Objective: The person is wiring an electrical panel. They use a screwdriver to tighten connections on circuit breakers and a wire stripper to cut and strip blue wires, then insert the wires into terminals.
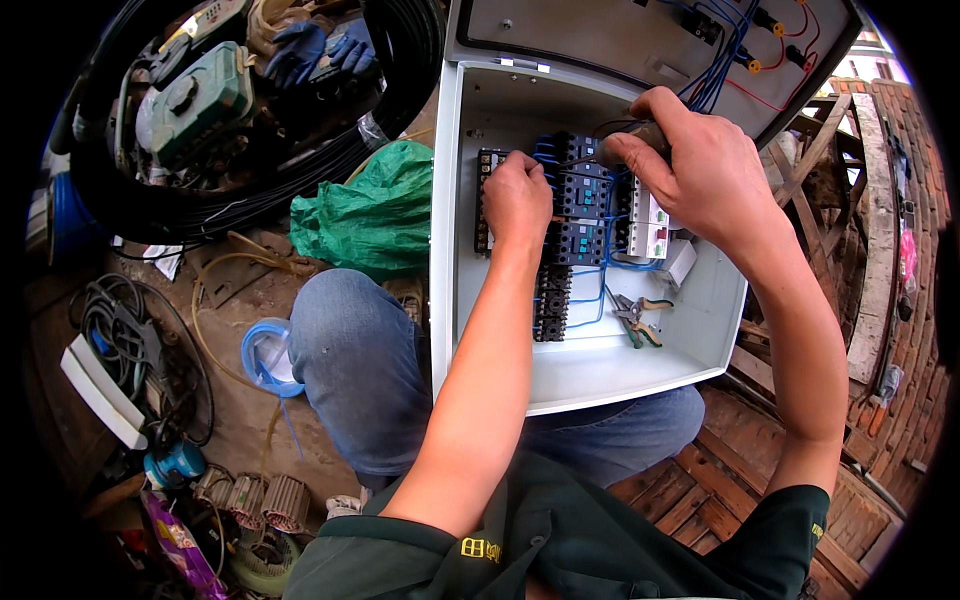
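Note:
A grey metal electrical box rests over my legs with its lid raised. Inside it, my left hand is closed beside the black terminal strip; whatever its fingertips pinch is hidden. My right hand grips what looks like a screwdriver, its thin shaft aimed left across the top of the black contactors. Blue wires bunch between my left fingertips and the contactors. White breakers sit under my right hand. Pliers with green and tan handles lie on the box floor.
Blue and red wires hang from the lid. Left of the box lie a green sack, a large black cable coil, a green tool case and a blue wire spool. Wooden planks stand on the right.

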{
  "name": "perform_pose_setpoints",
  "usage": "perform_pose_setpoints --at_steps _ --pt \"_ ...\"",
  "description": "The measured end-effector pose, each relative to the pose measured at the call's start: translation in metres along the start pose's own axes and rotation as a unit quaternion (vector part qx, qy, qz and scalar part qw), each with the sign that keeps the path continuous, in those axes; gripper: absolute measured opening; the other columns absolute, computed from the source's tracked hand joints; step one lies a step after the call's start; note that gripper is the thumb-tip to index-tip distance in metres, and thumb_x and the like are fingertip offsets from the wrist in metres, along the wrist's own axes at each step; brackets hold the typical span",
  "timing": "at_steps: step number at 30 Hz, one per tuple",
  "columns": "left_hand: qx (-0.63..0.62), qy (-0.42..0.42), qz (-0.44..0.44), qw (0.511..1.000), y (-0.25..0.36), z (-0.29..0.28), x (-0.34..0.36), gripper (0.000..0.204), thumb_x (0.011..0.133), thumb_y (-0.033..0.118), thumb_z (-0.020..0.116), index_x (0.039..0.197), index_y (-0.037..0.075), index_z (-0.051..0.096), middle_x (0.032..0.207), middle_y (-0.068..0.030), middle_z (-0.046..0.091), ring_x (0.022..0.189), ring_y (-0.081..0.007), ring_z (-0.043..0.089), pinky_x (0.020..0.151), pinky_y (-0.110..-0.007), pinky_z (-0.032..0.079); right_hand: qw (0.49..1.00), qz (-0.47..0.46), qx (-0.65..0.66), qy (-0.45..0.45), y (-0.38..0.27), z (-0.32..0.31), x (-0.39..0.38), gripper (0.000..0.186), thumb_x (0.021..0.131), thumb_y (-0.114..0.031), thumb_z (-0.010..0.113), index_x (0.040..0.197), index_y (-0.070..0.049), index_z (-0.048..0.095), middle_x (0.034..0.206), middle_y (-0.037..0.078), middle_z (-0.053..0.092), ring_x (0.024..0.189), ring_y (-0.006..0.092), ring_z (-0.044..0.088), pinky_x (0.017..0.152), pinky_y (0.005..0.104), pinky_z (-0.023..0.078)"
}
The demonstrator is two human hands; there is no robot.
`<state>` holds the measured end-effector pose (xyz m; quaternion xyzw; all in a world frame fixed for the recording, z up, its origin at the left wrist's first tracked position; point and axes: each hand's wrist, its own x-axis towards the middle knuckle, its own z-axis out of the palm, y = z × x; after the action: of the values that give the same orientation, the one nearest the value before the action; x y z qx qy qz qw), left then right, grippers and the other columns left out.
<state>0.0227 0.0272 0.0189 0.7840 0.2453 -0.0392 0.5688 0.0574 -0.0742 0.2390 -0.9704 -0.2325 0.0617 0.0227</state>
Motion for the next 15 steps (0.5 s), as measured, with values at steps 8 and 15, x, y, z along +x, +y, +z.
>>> perform_pose_setpoints --at_steps 8,15 --pt "-0.008 0.009 0.007 1.000 -0.004 0.002 0.001 0.012 0.088 0.014 0.070 0.091 0.003 0.071 0.081 -0.0171 0.072 0.080 -0.0363 0.070 0.075 -0.042 0.054 0.983 0.127 -0.016 -0.131 -0.016 -0.014 0.011 0.033 0.087 -0.022 0.072 0.112 -0.004 0.062 0.098 0.018 0.064 0.094 0.0399 0.064 0.079 0.0442 0.052" --pt "-0.008 0.011 0.013 1.000 -0.006 0.006 0.001 0.011 0.088 0.014 0.070 0.090 0.003 0.070 0.081 -0.0171 0.072 0.081 -0.0375 0.070 0.075 -0.042 0.054 0.996 -0.042 -0.084 -0.010 -0.003 -0.010 0.004 0.033 0.092 -0.036 0.064 0.100 -0.004 0.066 0.079 0.019 0.067 0.077 0.0421 0.067 0.071 0.0503 0.053"
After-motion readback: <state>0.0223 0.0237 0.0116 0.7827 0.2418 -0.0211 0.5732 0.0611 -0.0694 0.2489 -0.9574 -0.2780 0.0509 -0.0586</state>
